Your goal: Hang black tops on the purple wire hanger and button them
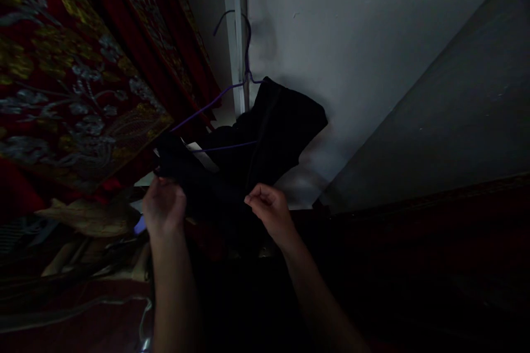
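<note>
A black garment point(285, 127), perhaps a shirt or jacket, hangs on a thin purple wire hanger point(212, 103). The hanger's hook curves up in front of a pale vertical strip on the wall. On the right, the garment covers the hanger's shoulder; on the left, the purple wire shows bare. My left hand point(164, 207) is closed on the garment's left part, below the hanger's left end, with its fingertips partly hidden. Lower down at the middle, my right hand point(271, 209) pinches the edge of the dark cloth. Deep shadow hides the garment's lower part.
Red cloth with gold and silver floral embroidery point(91, 83) hangs close on the left. A pale wall point(339, 27) stands behind and to the right. At lower left lie a tan bundle point(91, 218) and a pale cord or strap point(83, 306). The lower right is very dark.
</note>
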Demonstrator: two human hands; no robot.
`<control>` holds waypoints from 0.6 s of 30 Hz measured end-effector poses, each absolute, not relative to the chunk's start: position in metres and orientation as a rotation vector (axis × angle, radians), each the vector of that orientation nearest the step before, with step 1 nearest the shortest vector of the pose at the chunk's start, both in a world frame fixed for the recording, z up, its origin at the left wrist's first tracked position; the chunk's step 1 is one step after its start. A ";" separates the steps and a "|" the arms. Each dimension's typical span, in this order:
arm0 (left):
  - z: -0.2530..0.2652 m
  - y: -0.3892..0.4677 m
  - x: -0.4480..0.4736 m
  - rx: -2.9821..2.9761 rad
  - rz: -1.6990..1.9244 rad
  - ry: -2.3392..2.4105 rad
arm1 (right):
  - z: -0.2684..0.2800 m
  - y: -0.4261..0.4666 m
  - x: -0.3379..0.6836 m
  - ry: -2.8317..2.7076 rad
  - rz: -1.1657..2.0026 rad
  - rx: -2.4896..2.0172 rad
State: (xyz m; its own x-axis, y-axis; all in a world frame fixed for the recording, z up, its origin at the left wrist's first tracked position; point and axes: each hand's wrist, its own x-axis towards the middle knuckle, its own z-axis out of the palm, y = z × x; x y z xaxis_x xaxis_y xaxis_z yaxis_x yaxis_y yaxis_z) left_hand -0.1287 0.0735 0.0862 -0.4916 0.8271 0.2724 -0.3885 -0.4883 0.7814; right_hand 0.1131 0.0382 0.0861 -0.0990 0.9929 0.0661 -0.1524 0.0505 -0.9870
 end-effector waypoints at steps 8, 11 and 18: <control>0.049 0.038 -0.063 0.390 1.887 0.793 | 0.098 0.010 0.125 -0.993 1.257 -0.989; 0.059 0.032 -0.054 0.461 1.927 0.805 | 0.091 0.009 0.129 -0.903 1.250 -0.982; 0.086 0.015 -0.033 0.675 1.846 0.817 | 0.051 0.019 0.145 -0.974 1.340 -1.193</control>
